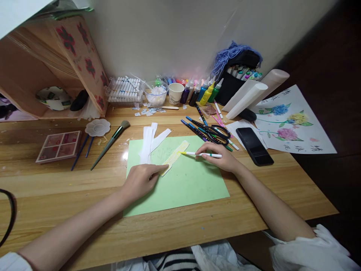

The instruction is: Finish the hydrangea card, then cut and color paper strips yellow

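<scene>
Handwritten Chinese chars (295, 147), on flower pic (296, 122) at R, too sm. to read

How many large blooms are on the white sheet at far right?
3: blue bloom at top, yellow bloom right, pink bloom lowest. The sheet is partly covered at left, so others may be hidden.

Green sheet (194, 184) passable near right; black scissors (210, 130) block far right.

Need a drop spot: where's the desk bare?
Mostly bare desk: front left, between the pink case, brush and left forearm; also a strip right of that forearm, between the near edge of the green sheet and the desk's front edge. Crowded: the back, with marker box, cup and paint bottles, and around the scissors.
</scene>
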The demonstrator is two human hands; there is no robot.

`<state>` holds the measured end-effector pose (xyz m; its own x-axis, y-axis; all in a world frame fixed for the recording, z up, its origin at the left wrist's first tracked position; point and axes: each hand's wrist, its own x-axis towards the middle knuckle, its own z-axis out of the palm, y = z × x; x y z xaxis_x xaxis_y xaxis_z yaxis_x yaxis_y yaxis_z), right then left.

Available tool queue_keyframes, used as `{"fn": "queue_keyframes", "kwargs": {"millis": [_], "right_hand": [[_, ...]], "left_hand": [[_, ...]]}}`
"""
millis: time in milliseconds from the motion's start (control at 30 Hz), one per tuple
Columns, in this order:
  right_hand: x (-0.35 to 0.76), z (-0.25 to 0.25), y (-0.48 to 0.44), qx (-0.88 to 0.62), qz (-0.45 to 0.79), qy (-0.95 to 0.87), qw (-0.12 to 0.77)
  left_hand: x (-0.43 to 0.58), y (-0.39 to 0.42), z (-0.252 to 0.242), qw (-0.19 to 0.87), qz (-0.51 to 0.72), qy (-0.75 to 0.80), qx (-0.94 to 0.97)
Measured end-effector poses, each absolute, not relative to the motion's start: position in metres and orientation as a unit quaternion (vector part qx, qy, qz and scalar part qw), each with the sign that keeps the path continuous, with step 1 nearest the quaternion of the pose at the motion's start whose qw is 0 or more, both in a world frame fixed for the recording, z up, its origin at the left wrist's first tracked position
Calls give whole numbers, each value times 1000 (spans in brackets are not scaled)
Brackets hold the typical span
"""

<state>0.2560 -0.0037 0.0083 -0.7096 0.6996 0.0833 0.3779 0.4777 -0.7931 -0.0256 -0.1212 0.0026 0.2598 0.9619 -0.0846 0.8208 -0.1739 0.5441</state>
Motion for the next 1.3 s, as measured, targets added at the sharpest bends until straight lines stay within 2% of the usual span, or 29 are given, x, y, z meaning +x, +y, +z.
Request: {"fn": "queue_keyframes", "kwargs": {"millis": [133,267,400,533,767,900,1033,1300], "right_hand": [[253,8,-6,-345,385,-824,234],[248,9,-9,-329,367,-846,206],[249,10,-8,-348,353,-838,227],[249,11,-8,-316,358,-856,197],[252,9,-5,-330,359,-847,211],[253,6,-4,-350,382,-812,268],[250,3,-6,-379,386,-776,324],[251,9,-10,-394,397,-735,385]], "left_hand": [[-26,-121,3,249,140,590,755],[-26,-121,3,248,141,587,757],[-26,-121,3,246,142,586,758],[-25,-121,3,244,142,587,758],[-27,-123,1,247,156,580,760],[-24,-125,4,212,182,604,747],[-21,-123,7,186,122,643,733],[-19,-123,12,228,159,622,732]]}}
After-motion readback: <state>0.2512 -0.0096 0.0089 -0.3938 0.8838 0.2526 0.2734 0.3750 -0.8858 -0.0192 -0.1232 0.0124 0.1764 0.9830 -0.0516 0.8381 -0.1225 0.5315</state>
